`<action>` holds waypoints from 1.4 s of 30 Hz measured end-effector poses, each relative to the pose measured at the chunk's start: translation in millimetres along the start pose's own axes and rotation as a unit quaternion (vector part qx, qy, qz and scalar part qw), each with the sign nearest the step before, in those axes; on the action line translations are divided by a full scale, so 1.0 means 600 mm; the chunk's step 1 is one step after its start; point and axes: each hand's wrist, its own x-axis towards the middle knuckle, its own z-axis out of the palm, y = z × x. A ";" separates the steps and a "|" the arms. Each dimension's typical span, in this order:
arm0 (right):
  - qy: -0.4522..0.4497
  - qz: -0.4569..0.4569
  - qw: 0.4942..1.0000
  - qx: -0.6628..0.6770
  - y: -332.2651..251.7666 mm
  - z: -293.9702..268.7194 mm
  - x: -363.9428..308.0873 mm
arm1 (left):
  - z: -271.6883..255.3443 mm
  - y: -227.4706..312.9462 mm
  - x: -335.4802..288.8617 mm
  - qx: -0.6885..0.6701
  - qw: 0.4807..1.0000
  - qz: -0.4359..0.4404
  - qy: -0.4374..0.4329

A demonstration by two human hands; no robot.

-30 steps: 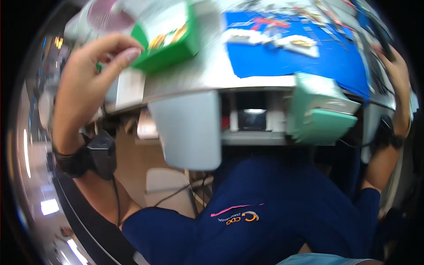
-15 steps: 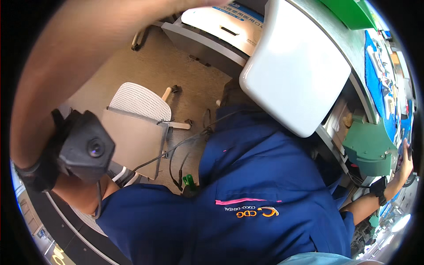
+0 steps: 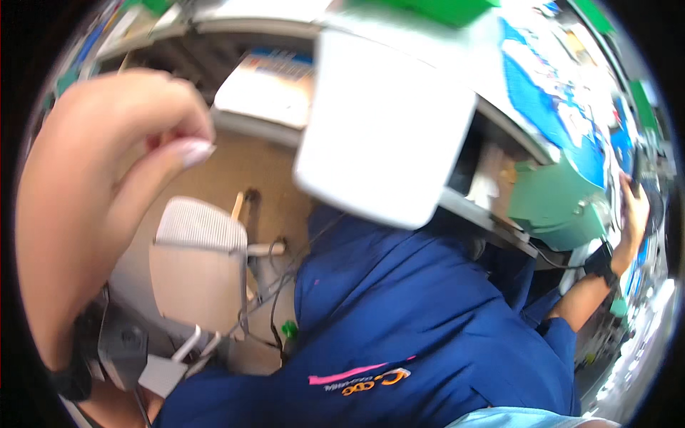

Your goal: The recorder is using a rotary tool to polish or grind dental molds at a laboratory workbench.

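My left hand point(image 3: 160, 132) is raised at the upper left, bent at the wrist and smeared by motion. Its fingers curl in toward the thumb, and no object shows between them. A black strap with a boxy camera point(image 3: 123, 339) sits round that forearm. At the far right, my right hand point(image 3: 633, 217) reaches over the bench with fingers stretched out, beside a narrow dark object point(image 3: 637, 171); whether they touch is unclear. A black wrist device point(image 3: 601, 265) is on that arm. Closest to this hand is a green housing point(image 3: 556, 203) at the bench edge.
A white panel point(image 3: 385, 128) juts from the bench over my lap. Behind it, a drawer holds a white and blue box point(image 3: 267, 85). Blue mats point(image 3: 531, 93) with small items lie on the bench. A chair point(image 3: 200, 264) and hanging cables point(image 3: 275, 314) are at left.
My view has swung, showing more bench at the upper left. My left hand has come down and back from the box, now curled. My right hand has shifted up in the picture.
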 end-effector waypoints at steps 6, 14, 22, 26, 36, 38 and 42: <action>0.006 -0.024 0.999 0.028 -0.044 0.014 -0.041 | -0.046 0.086 0.123 -0.006 0.993 0.087 0.085; 0.054 -0.070 0.996 0.025 -0.079 0.025 -0.059 | -0.021 0.164 0.407 -0.055 0.980 0.186 0.047; 0.056 -0.056 0.996 0.042 -0.086 0.025 -0.068 | 0.077 0.182 0.671 -0.113 0.959 0.217 -0.143; 0.073 -0.065 0.995 0.031 -0.091 0.025 -0.072 | 0.110 0.193 0.705 -0.064 0.971 0.221 -0.064; 0.091 -0.065 0.994 -0.006 -0.089 0.032 -0.075 | 0.088 0.254 0.629 -0.034 0.954 0.267 -0.130; 0.110 -0.080 0.991 0.006 -0.091 0.034 -0.077 | 0.088 0.262 0.621 0.005 0.955 0.267 -0.126; 0.125 -0.073 0.989 -0.009 -0.098 0.034 -0.079 | 0.085 0.257 0.630 0.027 0.976 0.208 -0.058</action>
